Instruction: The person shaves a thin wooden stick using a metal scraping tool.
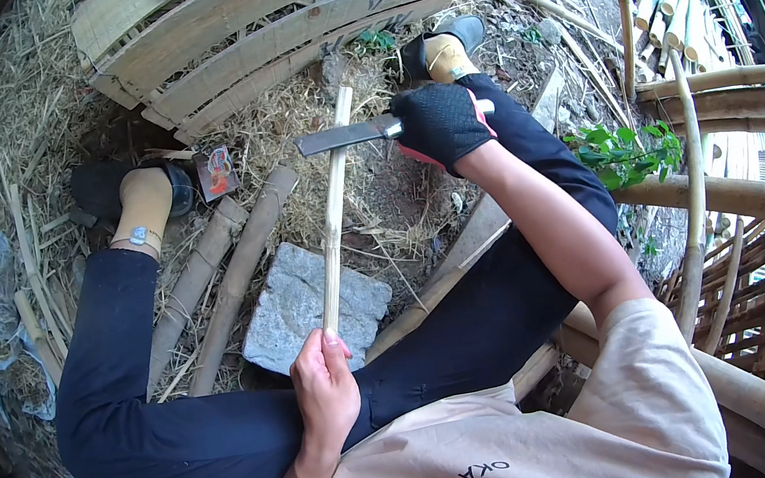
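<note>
The bare left hand [325, 383] is wrapped round the near end of a pale bamboo strip [334, 207], thumb on top, while ahead and to its right the gloved right hand [444, 124] is curled firmly round the handle of a knife [341, 137], its blade lying across the strip near the far end. Should the blade catch and skid back along the strip, those uncovered fingers look exposed; the far end, beyond the grey stone [279, 310] just ahead of the left grip, seems unsupported and could twist under pressure.
</note>
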`<state>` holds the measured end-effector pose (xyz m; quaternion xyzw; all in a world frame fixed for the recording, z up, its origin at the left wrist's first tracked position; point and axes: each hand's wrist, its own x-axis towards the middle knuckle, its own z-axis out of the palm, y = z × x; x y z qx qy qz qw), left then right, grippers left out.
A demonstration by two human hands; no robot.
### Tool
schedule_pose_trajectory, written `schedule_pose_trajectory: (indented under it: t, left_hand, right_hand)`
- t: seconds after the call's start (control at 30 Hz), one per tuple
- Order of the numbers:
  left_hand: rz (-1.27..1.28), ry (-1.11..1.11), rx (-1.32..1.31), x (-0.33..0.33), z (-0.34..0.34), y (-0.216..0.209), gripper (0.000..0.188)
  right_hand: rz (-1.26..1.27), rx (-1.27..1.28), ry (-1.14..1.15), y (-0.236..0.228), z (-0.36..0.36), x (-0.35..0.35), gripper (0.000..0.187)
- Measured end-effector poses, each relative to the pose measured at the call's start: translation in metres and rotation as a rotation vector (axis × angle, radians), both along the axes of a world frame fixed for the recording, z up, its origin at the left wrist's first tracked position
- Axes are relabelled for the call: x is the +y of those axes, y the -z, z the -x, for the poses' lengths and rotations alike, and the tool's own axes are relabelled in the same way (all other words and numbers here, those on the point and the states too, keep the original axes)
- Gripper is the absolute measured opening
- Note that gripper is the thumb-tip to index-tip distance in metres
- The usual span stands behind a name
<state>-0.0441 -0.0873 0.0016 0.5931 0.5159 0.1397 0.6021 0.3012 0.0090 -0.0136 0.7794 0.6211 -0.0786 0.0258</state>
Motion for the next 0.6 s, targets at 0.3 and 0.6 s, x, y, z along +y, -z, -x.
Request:
schedule_pose_trajectory:
  t: [0.3, 0.6]
  left_hand:
    - [0.048, -0.015, -0.031, 0.006, -0.005, -0.017, 0.038]
    - [0.152, -0.109, -0.143, 0.009, 0.002, -0.013, 0.038]
  right_hand:
    - [-0.028, 0.012, 0.221, -0.011, -0.027, 0.007, 0.025]
    - [-0.199, 0.19, 0.47, -0.044, -0.075, -0.018, 0.039]
